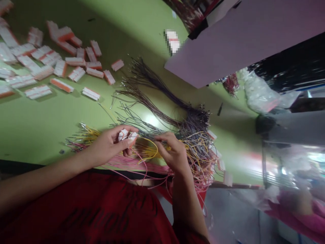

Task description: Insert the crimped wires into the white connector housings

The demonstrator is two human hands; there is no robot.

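My left hand (115, 140) is closed around a white and orange connector housing (133, 136), its fingers curled about the block. A yellow wire (155, 146) loops out of the housing, and a pink wire (144, 163) hangs below it. Just to the right, my right hand (174, 150) pinches what looks like a thin grey wire between thumb and forefinger, near the housing. Under both hands lie bundles of yellow, pink and grey wires (196, 144). Brown wires (154, 110) and dark wires (162, 83) fan out behind them.
Many loose white and orange connector housings (76, 61) are scattered over the green table (50, 118) at the upper left. A pale panel (228, 44) overhangs the upper right. Clear plastic bags (264, 93) lie on the right. A person's pink sleeve (291, 210) shows at lower right.
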